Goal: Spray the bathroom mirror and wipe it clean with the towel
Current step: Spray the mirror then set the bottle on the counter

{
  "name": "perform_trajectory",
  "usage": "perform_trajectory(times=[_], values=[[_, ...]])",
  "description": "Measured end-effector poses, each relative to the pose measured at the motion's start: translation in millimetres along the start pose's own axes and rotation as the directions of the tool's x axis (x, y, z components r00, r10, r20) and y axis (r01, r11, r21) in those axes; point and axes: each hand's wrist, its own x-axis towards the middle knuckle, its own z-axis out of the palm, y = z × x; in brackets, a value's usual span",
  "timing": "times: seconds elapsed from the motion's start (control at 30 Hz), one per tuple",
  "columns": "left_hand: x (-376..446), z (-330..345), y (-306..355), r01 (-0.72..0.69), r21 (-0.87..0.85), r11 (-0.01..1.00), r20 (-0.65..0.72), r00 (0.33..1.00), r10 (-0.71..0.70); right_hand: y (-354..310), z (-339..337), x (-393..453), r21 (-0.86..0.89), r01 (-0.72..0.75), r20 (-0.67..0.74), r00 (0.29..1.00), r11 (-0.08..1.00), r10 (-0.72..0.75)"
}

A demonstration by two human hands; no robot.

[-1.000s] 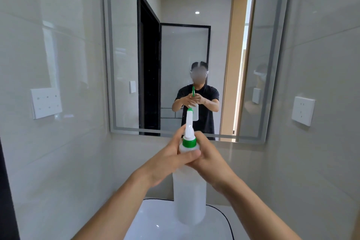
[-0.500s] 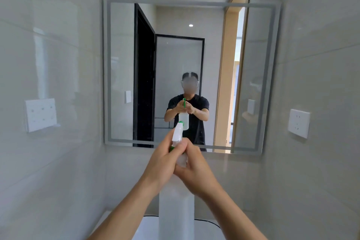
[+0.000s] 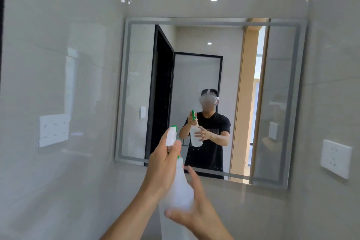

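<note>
A translucent white spray bottle (image 3: 176,191) with a white-and-green trigger head is raised in front of me, tilted toward the wall mirror (image 3: 282,93). My left hand (image 3: 163,163) is wrapped around the bottle's neck and trigger. My right hand (image 3: 194,206) cups the bottle's body from the right, thumb across the front. The nozzle points at the lower left part of the mirror. The mirror reflects a person in a black shirt holding the same bottle. No towel is in view.
Glossy grey tiled walls close in on both sides. A white socket plate (image 3: 53,129) sits on the left wall and another socket plate (image 3: 335,158) on the right wall. The mirror reflects a black door frame and a wooden doorway.
The view tilted up, so the sink dropped out of sight. My right hand slid from the bottle's neck down to its body. The bottle rose and tilted toward the mirror.
</note>
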Motion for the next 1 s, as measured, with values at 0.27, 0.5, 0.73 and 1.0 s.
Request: perform_trajectory(times=[0.27, 0.5, 0.73, 1.0], values=[[22, -9, 13, 0.054, 0.010, 0.998, -0.044, 0.998, -0.054, -1, 0, 21, 0.046, 0.093, 0.008, 0.996, 0.995, -0.094], [40, -23, 14, 0.133, -0.132, 0.982, 0.091, 0.988, -0.122, -11, 6, 41, 0.078, 0.162, -0.047, 0.986, 0.984, -0.158], [59, -37, 33, 0.148, -0.203, 0.968, 0.191, 0.976, -0.110, -35, 5, 68, 0.012, 0.172, -0.140, 0.976, 0.985, -0.169], [73, -61, 42, 0.146, -0.192, 0.970, 0.143, 0.982, -0.120, -57, 19, 86, -0.017, 0.185, -0.122, 0.975, 0.983, -0.186]])
